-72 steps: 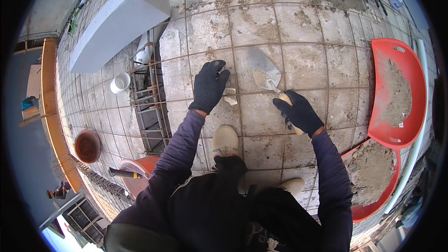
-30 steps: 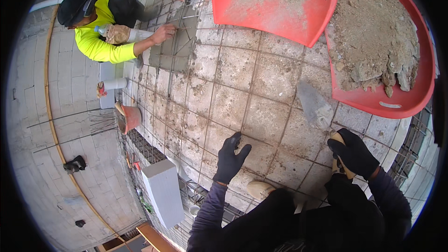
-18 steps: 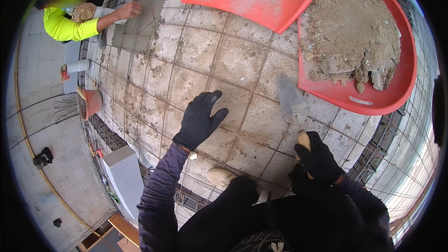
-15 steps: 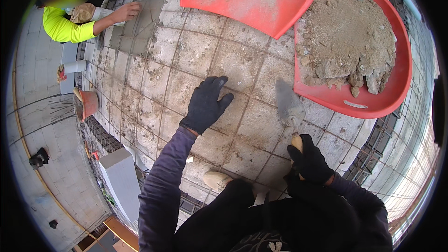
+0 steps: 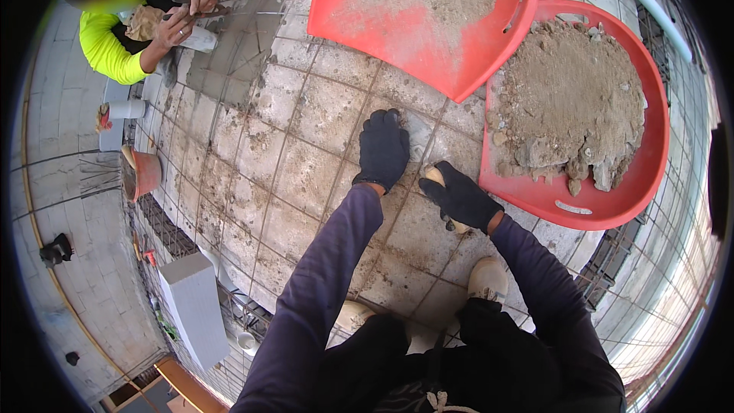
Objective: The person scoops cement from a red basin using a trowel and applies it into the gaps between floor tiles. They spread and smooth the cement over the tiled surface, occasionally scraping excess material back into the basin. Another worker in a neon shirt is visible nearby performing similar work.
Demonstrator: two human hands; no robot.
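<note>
Currently, a wooden-handled trowel with a pale grey blade [image 5: 433,177] is held just off the centre of the dial, toward three o'clock, by the black-gloved right hand [image 5: 462,199], whose fingers are clamped around the handle. The handle is pointed toward eleven o'clock, and the blade is seen only as a blurred grey shape beside the left fingertips. The black-gloved left hand [image 5: 383,151] is placed close by with its back turned up and its fingers kept together, directed toward twelve o'clock; its palm is hidden, so whether anything is gripped or pressed beneath it cannot be told. Both hands are positioned over a stained, pale concrete slab [image 5: 310,180], which is crossed by a grid of thin rust-brown steel bars [image 5: 287,132]. At one o'clock a scooped red plastic tray [image 5: 344,8] is partly covered with tan dirt, and its edge is lapped over a second, rounded red plastic tray [image 5: 520,193] between two and three o'clock, which is heaped with dirt and grey rubble. At ten o'clock a thin dark tool [image 5: 182,0] is held in both hands by a co-worker in a bright yellow long-sleeved top [image 5: 115,53], beside a smooth patch of wet grey mortar [image 5: 237,53]. A terracotta-coloured bucket [image 5: 147,174] is seen at nine o'clock, and a long light-grey block [image 5: 195,313] at eight.
</note>
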